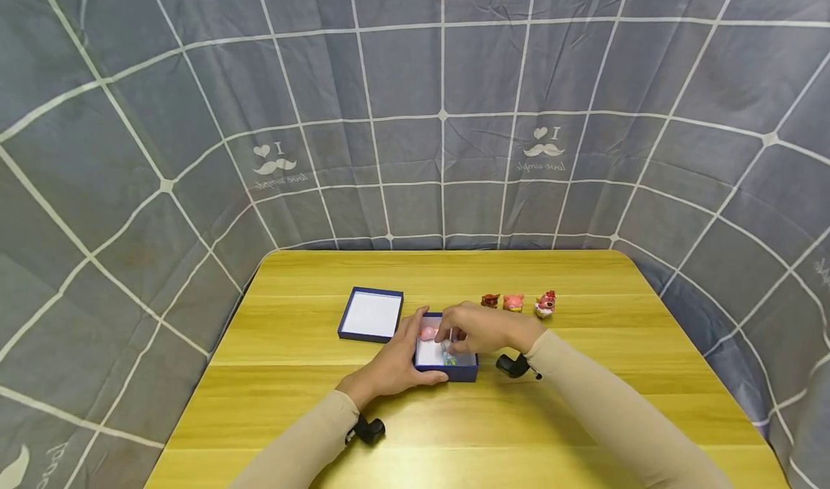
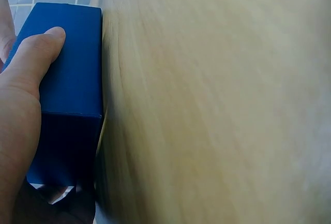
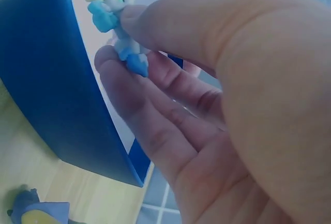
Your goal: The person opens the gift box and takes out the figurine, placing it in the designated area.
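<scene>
A blue box (image 1: 463,374) with a white inside stands on the table, and my left hand (image 1: 393,363) grips it at its left side. In the left wrist view the thumb (image 2: 39,53) lies along the blue wall. Over the box's interior, my right hand (image 1: 483,328) pinches a small light-blue and white figurine (image 3: 106,17) with yellow on it between thumb and fingers. A pink figurine (image 1: 428,333) lies inside the box at the far left. Whether the held figurine touches the box floor, I cannot tell.
The blue-rimmed lid (image 1: 372,315), white inside, lies behind and left of the box. Beyond my right hand stand a brown figurine (image 1: 490,301), a pink one (image 1: 514,302) and a red one (image 1: 545,304). The wooden table (image 1: 292,395) is surrounded by a grey checked curtain (image 1: 408,150).
</scene>
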A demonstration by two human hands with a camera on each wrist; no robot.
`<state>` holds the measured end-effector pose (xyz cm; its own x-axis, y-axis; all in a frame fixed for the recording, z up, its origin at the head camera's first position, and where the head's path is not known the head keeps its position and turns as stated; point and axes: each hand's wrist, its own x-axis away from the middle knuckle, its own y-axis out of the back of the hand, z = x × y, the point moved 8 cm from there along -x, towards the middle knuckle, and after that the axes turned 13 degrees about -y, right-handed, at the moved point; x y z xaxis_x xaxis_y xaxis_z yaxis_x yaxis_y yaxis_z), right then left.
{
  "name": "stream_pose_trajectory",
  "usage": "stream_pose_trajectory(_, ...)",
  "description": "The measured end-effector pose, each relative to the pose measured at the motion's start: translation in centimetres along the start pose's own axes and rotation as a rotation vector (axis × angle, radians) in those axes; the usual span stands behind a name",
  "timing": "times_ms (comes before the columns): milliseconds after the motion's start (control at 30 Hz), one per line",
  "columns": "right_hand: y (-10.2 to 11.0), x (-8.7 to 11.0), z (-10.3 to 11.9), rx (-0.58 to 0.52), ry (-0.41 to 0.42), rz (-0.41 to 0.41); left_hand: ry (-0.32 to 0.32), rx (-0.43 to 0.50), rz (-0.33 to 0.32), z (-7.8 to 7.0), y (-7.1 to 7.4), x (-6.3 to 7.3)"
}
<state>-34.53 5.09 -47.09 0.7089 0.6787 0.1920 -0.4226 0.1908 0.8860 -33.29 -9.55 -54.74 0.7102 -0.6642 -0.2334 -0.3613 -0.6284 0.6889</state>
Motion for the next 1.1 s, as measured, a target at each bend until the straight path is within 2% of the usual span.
stream_pose_trajectory(567, 0.7, 1.1, 0.3, -0.074, 0.011, -0.107, -0.017, 0.008, -0.003, -0.2, 0.1, 0.1)
stream_pose_trajectory(967, 1.8, 2.6, 0.2, -0.099, 0.053, -0.229, -0.014, -0.012, 0.0, -0.2, 0.1, -0.2)
stream_pose_trajectory(1100, 2.2, 3.0, -0.2, -0.133, 0.033, -0.267, -0.006, -0.009, -0.006, -0.3, 0.2, -0.1)
